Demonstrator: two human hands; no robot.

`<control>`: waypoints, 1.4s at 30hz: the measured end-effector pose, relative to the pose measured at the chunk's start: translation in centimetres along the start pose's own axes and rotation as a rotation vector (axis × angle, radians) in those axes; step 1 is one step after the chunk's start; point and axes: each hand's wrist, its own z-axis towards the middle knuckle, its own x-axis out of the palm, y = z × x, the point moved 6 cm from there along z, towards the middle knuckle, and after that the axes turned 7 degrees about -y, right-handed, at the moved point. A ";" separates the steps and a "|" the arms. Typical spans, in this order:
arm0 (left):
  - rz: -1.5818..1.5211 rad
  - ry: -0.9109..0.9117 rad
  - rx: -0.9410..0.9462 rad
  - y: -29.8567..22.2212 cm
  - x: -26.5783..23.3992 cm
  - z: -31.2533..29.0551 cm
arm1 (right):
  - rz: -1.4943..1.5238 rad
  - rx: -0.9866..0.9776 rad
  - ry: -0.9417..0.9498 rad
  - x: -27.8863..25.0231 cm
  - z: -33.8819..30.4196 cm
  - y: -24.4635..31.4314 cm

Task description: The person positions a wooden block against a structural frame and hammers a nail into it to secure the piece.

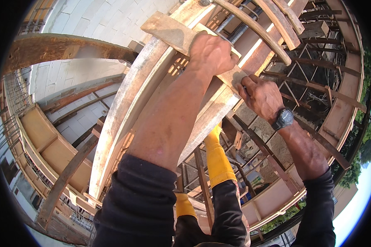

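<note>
A short wooden board [169,32] lies crosswise over the two upright sides of a long timber formwork trough [125,96]. My left hand [212,53] is closed over the middle of this board, its fingers curled out of sight on the far side. A narrow pale wood strip [205,29] shows just beyond the left knuckles. At the board's right end my right hand [260,96], with a dark watch [284,118] on the wrist, grips with thumb and bent fingers. Rebar [231,26] shows inside the trough farther off.
My legs in yellow boots [219,160] stand among timber props below. A thick beam [66,51] crosses at left before a pale block wall [111,16]. Loose timber pieces [259,31] lie across the trough's far end. Curved formwork panels [45,131] and beams surround a drop to the ground.
</note>
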 end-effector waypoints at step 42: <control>0.001 0.039 -0.025 0.3 0.1 -0.1 | -0.001 -0.093 -0.026 -2.7 2.1 3.0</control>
